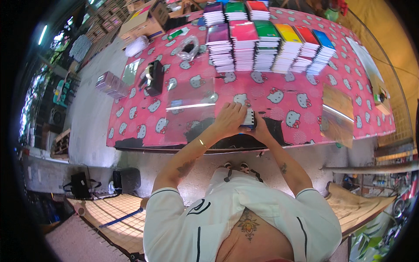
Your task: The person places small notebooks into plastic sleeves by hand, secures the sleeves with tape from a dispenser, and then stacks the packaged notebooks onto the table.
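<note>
At the table's near edge, my left hand and my right hand close round a small stack of notebooks. Its white page edges show between my hands, with dark bands and some blue low down. The left palm lies over its left side and top, while the right fingers wrap its right side. Most of the stack is hidden by my hands. Left of them, a clear plastic sheet lies flat. Farther back stand tall stacks of notebooks with purple, pink, green, yellow, red and blue covers.
A black tape dispenser stands on the pink patterned table, near a clear bag. A purple-edged stack sits by the left edge. Another clear sheet overhangs the near right edge. A cardboard box is at back left.
</note>
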A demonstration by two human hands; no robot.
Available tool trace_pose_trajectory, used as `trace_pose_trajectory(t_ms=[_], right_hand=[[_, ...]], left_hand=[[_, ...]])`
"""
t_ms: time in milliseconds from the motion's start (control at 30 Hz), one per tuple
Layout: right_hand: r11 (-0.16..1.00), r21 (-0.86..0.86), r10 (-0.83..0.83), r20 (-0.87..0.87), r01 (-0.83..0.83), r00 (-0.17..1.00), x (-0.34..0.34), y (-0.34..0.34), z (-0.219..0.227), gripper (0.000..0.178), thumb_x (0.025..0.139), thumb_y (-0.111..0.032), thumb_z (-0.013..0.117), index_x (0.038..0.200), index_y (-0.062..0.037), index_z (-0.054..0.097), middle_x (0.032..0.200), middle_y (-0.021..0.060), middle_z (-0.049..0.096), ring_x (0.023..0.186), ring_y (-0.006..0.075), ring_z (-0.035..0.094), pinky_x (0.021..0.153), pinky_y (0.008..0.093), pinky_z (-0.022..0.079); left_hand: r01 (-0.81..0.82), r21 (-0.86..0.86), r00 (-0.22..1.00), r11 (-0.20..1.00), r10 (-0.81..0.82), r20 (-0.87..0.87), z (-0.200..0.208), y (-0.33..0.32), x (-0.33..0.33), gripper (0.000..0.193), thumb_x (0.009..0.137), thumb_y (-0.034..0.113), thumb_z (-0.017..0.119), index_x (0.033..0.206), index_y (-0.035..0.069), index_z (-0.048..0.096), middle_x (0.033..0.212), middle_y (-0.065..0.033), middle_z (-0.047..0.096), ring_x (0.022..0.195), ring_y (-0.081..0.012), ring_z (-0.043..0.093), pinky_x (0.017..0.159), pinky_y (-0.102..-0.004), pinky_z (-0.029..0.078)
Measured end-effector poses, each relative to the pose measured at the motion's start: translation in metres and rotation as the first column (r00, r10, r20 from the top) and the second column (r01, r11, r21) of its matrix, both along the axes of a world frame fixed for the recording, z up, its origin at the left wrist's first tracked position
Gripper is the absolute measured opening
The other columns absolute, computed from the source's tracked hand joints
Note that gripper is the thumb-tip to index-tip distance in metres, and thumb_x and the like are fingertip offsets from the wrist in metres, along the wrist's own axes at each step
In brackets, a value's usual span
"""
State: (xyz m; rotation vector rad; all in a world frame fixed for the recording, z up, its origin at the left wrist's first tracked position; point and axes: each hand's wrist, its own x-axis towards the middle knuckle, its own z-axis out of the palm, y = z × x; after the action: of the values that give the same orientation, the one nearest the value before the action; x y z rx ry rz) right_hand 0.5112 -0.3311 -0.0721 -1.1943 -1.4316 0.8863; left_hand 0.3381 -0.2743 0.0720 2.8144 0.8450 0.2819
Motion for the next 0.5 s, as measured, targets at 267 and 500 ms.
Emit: trace_pose_trajectory(t_ms=[267,500], right_hand=[[0.858,-0.363,0.081,-0.603,-0.364,0.793,-0.079,0.046,0.066,0.064,0.084,-0.026,0.079,0.131,0.0049,0.05,0.12,0.0131,0.061,0.11,0.02,0.061,0.097,0.0331,0.049],[0.712,-0.595,0.05,-0.486,-0.372,0.872,-0.147,0.141,0.058,0.051,0.088,-0.037,0.074,0.114,0.0055,0.064,0.1,0.0102,0.067,0.086,0.0147,0.063,0.074,0.0282,0.052]], left_hand=[[-0.265,-0.8,0.461,0.539,0.799,0.385,-0.046,0.038,-0.13,0.062,0.081,0.046,0.078,0.116,-0.002,0.061,0.101,-0.0123,0.069,0.088,-0.0195,0.067,0.076,-0.0318,0.054],[-0.451,-0.815,0.448,0.364,0.882,0.146,-0.09,0.122,-0.212,0.068,0.08,0.059,0.073,0.105,-0.005,0.069,0.092,-0.0162,0.071,0.083,-0.0234,0.068,0.074,-0.0347,0.054]])
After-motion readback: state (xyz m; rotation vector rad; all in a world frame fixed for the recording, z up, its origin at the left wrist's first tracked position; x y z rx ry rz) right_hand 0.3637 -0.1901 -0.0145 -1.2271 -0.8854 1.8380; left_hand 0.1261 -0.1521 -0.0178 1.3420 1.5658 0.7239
